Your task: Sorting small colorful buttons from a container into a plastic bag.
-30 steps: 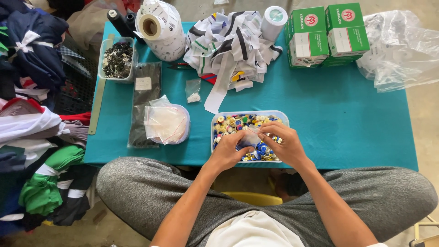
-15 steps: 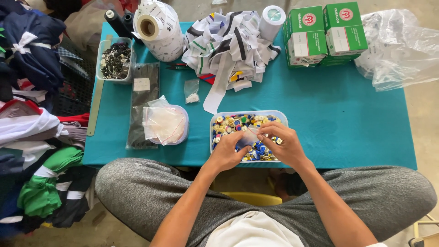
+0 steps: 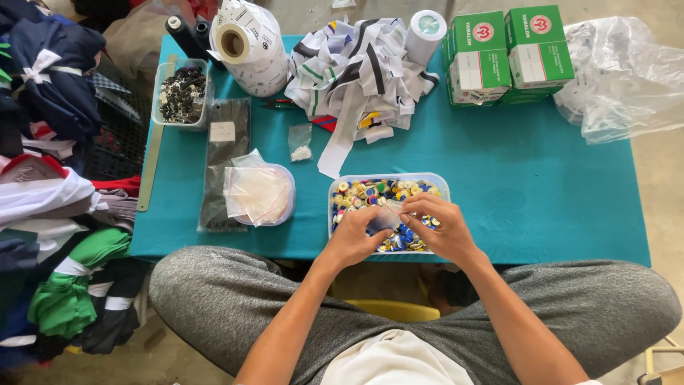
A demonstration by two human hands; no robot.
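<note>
Both of my hands are over a clear plastic tub (image 3: 440,185) filled with several small coloured buttons (image 3: 370,192), at the near edge of a teal table (image 3: 541,185). My left hand (image 3: 354,237) and my right hand (image 3: 437,228) pinch a small clear plastic bag (image 3: 387,216) between their fingertips, right above the buttons. The bag is partly hidden by my fingers. My crossed legs in grey trousers (image 3: 214,299) are below the table edge.
A round tub of clear bags (image 3: 258,194), a black packet (image 3: 222,153), a ruler (image 3: 151,167), a tub of dark pieces (image 3: 182,94), label rolls (image 3: 249,46), a heap of striped fabric strips (image 3: 356,71), green boxes (image 3: 509,53), crumpled plastic (image 3: 627,75). Clothes (image 3: 50,164) pile up left.
Hardly anything has moved. My fingers have shifted slightly on the small clear bag above the button tub.
</note>
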